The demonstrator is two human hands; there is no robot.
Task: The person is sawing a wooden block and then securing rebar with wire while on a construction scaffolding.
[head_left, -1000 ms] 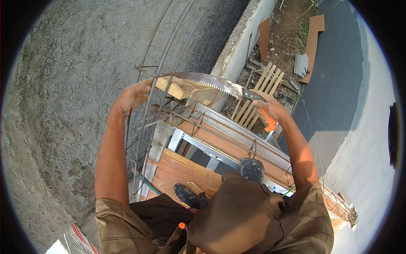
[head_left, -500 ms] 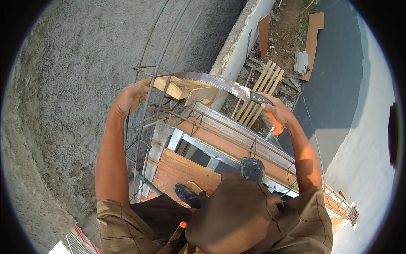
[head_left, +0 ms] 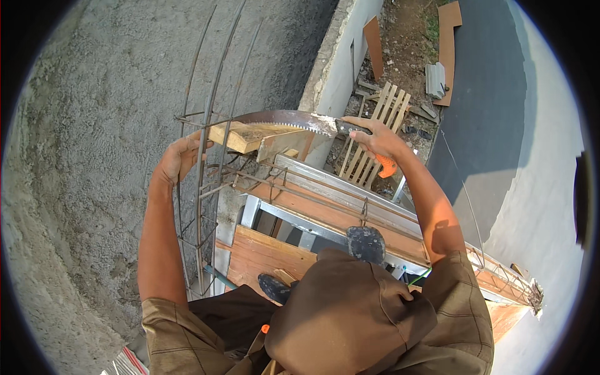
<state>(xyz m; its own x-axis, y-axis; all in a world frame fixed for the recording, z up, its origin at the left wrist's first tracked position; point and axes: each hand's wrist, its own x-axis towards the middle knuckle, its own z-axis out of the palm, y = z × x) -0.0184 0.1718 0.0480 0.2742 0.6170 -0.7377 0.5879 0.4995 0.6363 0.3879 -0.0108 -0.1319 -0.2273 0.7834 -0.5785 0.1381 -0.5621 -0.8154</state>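
Right hand [head_left: 381, 140], upper center, grips a curved saw [head_left: 287, 118], best stroked steadily, clear of the left hand [head_left: 177, 159], its hold unclear, beside the timber [head_left: 242, 139].

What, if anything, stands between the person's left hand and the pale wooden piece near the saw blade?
Steel bars stand there: in this view, they cross the fingers of the left hand and the left end of the wooden piece. Whether the hand touches the wood is unclear.

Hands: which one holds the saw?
The right hand: it grips the saw, whose orange handle shows below it. The left hand holds no saw and is at the rebar.
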